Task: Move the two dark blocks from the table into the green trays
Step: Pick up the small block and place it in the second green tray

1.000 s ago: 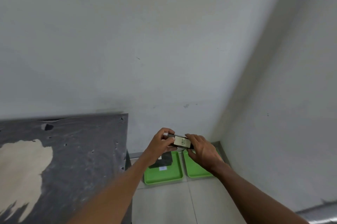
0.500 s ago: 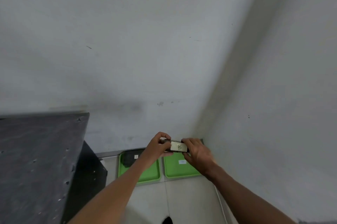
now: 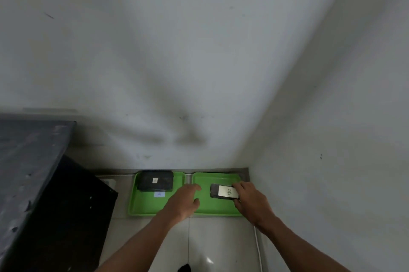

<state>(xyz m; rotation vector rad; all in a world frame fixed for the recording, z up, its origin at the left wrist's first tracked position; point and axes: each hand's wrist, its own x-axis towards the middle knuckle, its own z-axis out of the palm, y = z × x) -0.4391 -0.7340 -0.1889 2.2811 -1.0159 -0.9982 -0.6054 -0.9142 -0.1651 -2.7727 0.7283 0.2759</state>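
The block marked B [image 3: 224, 191], held up between both hands a moment ago, now sits low in the right green tray [image 3: 218, 207]. The right hand [image 3: 250, 202] keeps its fingers [image 3: 240, 186] closed on its end. The left hand [image 3: 184, 202] has let go, fingers loosely open. The other block [image 3: 155, 181] lies in the left green tray [image 3: 145, 206] beside the table [image 3: 26, 161].

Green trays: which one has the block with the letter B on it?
The right green tray, by the corner wall. Its block shows a B label; the right hand holds it.
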